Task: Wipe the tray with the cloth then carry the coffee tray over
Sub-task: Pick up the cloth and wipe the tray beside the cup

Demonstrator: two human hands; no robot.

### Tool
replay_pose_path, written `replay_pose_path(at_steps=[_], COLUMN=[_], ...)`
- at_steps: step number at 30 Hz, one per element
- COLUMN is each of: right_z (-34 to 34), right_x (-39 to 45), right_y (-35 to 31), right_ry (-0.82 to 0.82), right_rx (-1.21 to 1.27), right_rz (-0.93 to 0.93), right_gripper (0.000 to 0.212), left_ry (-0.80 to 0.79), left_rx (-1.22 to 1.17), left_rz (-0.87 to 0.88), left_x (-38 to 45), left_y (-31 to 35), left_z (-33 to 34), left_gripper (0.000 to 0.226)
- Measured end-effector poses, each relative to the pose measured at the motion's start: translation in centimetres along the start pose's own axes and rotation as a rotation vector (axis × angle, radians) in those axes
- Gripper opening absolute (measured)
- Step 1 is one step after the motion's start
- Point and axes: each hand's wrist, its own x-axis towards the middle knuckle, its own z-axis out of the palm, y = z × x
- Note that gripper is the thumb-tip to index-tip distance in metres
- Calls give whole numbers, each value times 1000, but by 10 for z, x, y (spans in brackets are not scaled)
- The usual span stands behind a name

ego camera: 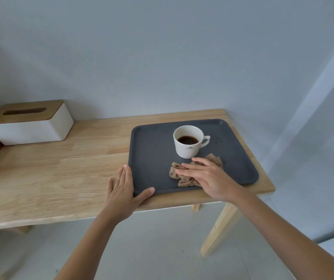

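Observation:
A dark grey tray lies on the right end of a wooden table. A white cup with dark coffee stands upright on it, handle to the right. Just in front of the cup a crumpled beige cloth lies on the tray. My right hand presses flat on the cloth with fingers spread, pointing left. My left hand braces the tray's near left corner, fingers along the left rim, thumb on the front rim.
A white tissue box with a wooden lid stands at the table's back left. The wall runs close behind the table. The tray's right edge is near the table's right end, where a table leg slants down to the pale floor.

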Motion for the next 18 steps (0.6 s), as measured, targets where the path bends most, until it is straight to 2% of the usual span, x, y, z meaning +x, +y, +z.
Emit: replay_pose_path(at_steps=[9, 12, 14, 16, 18], right_z=[-24, -35, -46, -55, -59], right_x=[-29, -25, -21, -13, 2], right_y=[42, 35, 30, 28, 31], right_ry=[-23, -58, 63, 288, 374], right_rx=[84, 277, 399, 386, 365], right_rz=[110, 183, 243, 281, 317], right_gripper=[57, 47, 37, 31, 44], left_ry=[-61, -142, -135, -6, 128], left_rx=[-19, -27, -23, -115, -287], left_rz=[-11, -66, -86, -29, 46], left_x=[1, 7, 15, 23, 35], left_y=[4, 10, 24, 48, 75], left_z=[-5, -15, -23, -29, -27], left_gripper=[109, 111, 109, 98, 84])
